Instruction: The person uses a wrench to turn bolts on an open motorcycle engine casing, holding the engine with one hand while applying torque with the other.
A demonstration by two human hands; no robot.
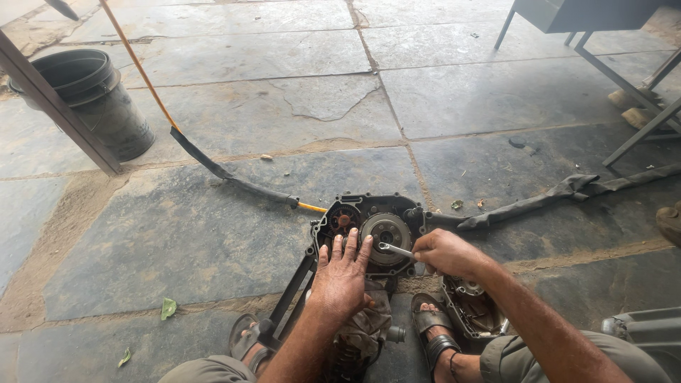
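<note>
one engine (369,227), one wrench (394,249) (two hands)

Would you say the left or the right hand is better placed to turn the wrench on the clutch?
Probably the right hand: its fingers already grip the wrench seated on the clutch, while the left hand lies flat, bracing the engine case.

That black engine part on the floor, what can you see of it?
The engine case looks like dark, greasy cast metal and lies open on the stone floor. A round silvery clutch sits beside a reddish gear. The left hand rests flat on it; the right hand holds a wrench against the clutch.
</note>
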